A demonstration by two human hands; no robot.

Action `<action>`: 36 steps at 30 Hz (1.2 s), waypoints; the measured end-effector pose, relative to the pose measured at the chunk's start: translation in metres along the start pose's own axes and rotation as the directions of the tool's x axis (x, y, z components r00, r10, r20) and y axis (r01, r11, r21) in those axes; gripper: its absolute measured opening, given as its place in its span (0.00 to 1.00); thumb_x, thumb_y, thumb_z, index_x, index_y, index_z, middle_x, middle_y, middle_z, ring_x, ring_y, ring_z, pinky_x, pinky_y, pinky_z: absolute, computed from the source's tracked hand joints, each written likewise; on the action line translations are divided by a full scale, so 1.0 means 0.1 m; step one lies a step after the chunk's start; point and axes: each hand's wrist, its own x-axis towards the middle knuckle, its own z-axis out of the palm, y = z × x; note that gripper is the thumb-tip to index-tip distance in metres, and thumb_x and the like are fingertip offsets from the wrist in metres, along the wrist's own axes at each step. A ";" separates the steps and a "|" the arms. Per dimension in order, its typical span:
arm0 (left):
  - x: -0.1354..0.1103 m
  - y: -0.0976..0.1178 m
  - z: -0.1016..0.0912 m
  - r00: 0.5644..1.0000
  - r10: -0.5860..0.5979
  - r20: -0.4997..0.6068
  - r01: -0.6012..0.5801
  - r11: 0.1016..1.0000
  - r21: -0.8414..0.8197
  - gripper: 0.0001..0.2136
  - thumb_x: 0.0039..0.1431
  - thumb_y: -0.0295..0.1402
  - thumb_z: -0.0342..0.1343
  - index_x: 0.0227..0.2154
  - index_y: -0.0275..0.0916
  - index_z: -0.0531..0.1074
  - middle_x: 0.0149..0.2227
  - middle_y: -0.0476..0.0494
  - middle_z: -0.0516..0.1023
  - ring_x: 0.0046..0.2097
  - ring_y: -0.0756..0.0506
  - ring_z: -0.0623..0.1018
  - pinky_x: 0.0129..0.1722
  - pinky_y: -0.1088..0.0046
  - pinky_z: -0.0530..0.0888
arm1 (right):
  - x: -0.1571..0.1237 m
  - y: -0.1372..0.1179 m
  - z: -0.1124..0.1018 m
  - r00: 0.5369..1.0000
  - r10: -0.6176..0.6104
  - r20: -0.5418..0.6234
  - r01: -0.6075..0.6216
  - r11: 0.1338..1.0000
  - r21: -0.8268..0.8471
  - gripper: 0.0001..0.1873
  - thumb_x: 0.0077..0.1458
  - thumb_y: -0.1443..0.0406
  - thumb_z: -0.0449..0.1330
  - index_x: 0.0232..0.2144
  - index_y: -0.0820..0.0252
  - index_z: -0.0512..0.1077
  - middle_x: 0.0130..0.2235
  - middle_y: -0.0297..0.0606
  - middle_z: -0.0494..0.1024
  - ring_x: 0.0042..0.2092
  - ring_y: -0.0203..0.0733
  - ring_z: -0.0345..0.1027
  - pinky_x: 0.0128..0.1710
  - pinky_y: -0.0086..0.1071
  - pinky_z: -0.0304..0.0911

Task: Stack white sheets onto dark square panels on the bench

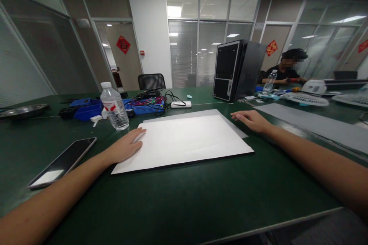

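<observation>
While neither hand grips anything, both lie flat and open at the edges of the white board [184, 139] — nothing is pinched or clasped. The left hand [126, 146] rests palm down, its fingertips overlapping the board's left edge near the far-left corner. The right hand [253, 120] lies palm down with fingers spread on the green table [201, 199], touching or just beside the board's right edge near the far-right corner; exact contact cannot be told. The board lies flat in the middle of the table, with a thin grey sheet [201, 114] showing beneath it along the far edge.

From the board's centre: at 10 o'clock, just beside the left hand, a clear water bottle [115, 107] stands upright with its cap on. At 8 o'clock a dark phone [64, 160] lies face up, well apart from the board. At 11 o'clock sit blue trays [86, 108] with a tangle of cables [155, 101], and beside them a small white device [181, 104]. At 1 o'clock a black computer case [237, 69] stands upright. At 2 o'clock a long grey mat [310, 122] lies on the table — beyond it another person [287, 71] sits at the far side, with a second bottle [270, 80] near them. An empty office chair [151, 81] stands at 12 o'clock.
</observation>
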 end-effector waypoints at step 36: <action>0.01 0.10 -0.04 0.999 -0.042 -0.030 0.042 0.999 -0.006 0.44 0.59 0.67 0.50 0.67 0.37 0.73 0.71 0.32 0.70 0.71 0.31 0.71 0.73 0.52 0.63 | -0.28 1.29 -0.43 0.558 0.798 -0.229 -0.766 0.389 -0.512 0.27 0.69 0.51 0.63 0.64 0.56 0.71 0.67 0.48 0.69 0.64 0.56 0.67 0.63 0.59 0.66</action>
